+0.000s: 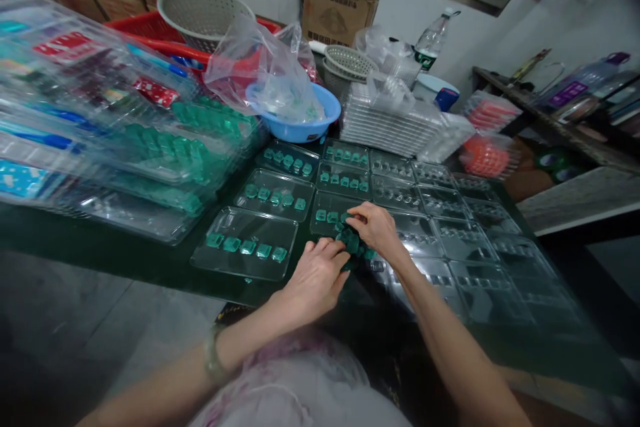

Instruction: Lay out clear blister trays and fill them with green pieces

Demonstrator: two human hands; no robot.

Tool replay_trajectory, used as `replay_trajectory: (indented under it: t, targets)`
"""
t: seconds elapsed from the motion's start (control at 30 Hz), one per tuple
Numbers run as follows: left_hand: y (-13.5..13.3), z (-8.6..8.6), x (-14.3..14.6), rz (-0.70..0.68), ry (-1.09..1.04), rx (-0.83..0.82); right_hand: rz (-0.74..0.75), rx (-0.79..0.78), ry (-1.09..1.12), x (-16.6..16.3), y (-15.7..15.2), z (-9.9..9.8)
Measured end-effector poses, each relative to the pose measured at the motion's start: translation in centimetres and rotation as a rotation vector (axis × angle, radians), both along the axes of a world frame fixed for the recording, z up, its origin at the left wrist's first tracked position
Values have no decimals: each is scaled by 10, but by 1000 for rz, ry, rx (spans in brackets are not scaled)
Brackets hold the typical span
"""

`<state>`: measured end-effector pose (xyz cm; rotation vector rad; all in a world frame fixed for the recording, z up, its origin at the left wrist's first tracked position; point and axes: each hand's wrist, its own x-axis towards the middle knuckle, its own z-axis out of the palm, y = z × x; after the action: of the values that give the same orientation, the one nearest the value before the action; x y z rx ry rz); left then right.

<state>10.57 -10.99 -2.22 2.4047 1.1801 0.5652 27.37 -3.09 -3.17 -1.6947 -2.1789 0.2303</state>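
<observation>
Clear plastic trays lie in rows on the dark green table, and several hold a line of small translucent green pieces. A filled tray (280,269) is nearest on the left, with another tray (305,212) behind it. My left hand (317,277) is curled against a bunch of loose green pieces (353,240). My right hand (377,230) is just beside it, thumb and finger pinched at a green piece (345,217) over a partly filled tray (320,227). The fingertips hide part of the bunch.
Stacked clear packs with green inserts (165,153) crowd the left. Behind stand a blue basin (300,131) with a plastic bag, a grey basket (205,13) and a stack of clear trays (385,123). More trays (470,247) cover the right. A wooden shelf (555,127) stands beyond.
</observation>
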Motion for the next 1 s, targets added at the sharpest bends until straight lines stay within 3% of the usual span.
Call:
replay_trajectory:
  t: [0.3, 0.47, 0.63, 0.8, 1.0]
  targets:
    - [0, -3, -2, 5, -8, -12, 58, -89, -320, -18, 0, 8]
    - [7, -7, 2, 91, -28, 16, 45, -61, -190, -4, -5, 11]
    - [11, -9, 3, 123, -33, 21, 106, -1, 68, 17, -35, 13]
    - [11, -10, 5, 156, -21, 45, 178, -42, -107, 6, -62, 11]
    - [16, -12, 1, 209, -37, 83, 154, -12, -187, -5, -66, 8]
